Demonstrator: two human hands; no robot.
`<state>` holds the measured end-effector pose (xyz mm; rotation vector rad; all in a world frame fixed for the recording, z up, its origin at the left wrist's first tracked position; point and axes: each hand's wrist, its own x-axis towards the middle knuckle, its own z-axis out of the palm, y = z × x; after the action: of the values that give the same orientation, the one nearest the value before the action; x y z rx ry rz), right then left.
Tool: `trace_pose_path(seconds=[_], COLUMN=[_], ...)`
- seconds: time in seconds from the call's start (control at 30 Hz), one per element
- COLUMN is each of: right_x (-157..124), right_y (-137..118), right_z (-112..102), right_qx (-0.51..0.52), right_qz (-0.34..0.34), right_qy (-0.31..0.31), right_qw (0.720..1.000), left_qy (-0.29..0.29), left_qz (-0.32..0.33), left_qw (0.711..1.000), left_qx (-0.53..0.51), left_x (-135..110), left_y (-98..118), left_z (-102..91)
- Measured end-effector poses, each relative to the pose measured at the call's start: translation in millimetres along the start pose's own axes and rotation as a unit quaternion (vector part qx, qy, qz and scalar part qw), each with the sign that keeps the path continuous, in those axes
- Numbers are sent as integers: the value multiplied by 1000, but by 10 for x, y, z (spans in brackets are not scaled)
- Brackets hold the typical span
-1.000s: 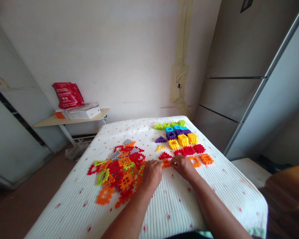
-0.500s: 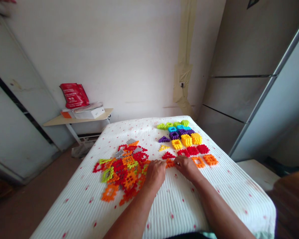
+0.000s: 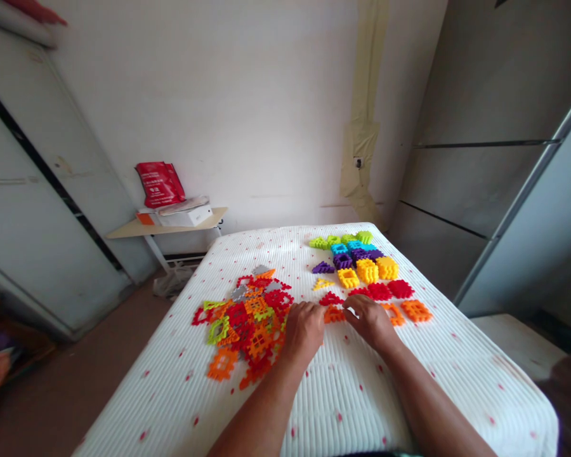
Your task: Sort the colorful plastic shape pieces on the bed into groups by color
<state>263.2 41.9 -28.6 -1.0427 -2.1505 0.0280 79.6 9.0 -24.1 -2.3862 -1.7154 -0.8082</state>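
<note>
White bench cover with red spots (image 3: 352, 400), pale plain wall (image 3: 266, 127) behind

From where I stand, I see one orange toothed plastic piece (image 3: 334, 315), lying on the bench cover between the person's two hands. Left hand (image 3: 305, 327) has its fingers curled at one end; right hand (image 3: 372, 320) is at the other, with a narrow space between thumb and forefinger. Whether either hand grips it, I cannot tell. Just beyond is a red toothed plastic triangle (image 3: 332, 298). Leftward lies a mixed plastic pile (image 3: 258, 343), mostly red and orange.

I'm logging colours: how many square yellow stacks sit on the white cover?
3, in a row right of the yellow triangle: the left stack, the middle stack and the right stack.
</note>
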Motion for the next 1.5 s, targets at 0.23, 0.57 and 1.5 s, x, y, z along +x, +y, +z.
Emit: trace_pose_path(seconds=[0.23, 0.57, 1.5], right_x=[4, 12, 33], right_y=[-11, -23, -344], right_z=[-21, -4, 44], right_qx=[-10, -18, 71], right_qz=[1, -11, -17], right_qy=[21, 29, 57], right_qw=[1000, 999, 996], left_qy=[35, -84, 132], left_qz=[-166, -298, -306], left_qw=[985, 941, 771], left_qx=[44, 139, -543], left_x=[15, -118, 2], left_y=[-573, -970, -189], left_z=[-543, -700, -244])
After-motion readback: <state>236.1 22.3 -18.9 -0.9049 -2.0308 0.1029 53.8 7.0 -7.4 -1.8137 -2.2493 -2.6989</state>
